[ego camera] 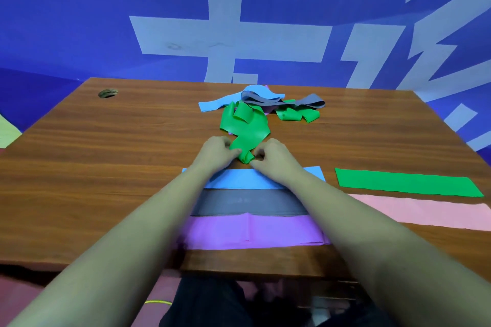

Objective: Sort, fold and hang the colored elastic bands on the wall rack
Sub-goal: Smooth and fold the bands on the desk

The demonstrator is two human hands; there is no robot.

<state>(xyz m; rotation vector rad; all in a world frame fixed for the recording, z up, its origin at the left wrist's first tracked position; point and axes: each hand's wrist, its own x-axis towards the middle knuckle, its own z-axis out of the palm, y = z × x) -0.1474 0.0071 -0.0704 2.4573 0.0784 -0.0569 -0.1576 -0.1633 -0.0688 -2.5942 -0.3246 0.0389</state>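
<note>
Folded row, 6 o'clock: purple band [252, 231], grey band [247, 206] and blue band [239, 179] lie flat on the tabletop [106, 154].
Left grip [218, 152], right grip [273, 155]: I read both as pinching the near end of the green band [247, 133].
Far end, 12 o'clock: lies against the loose pile [265, 101].
Risk: a pull may drag the pile along; a slack pinch lets the elastic spring out.

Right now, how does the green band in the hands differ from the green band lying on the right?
The held green band is crumpled and twisted; the flat green band lies smooth and straight. The left hand and right hand pinch the held green band's near end; no hand touches the flat green band. Both are the same green.
</note>
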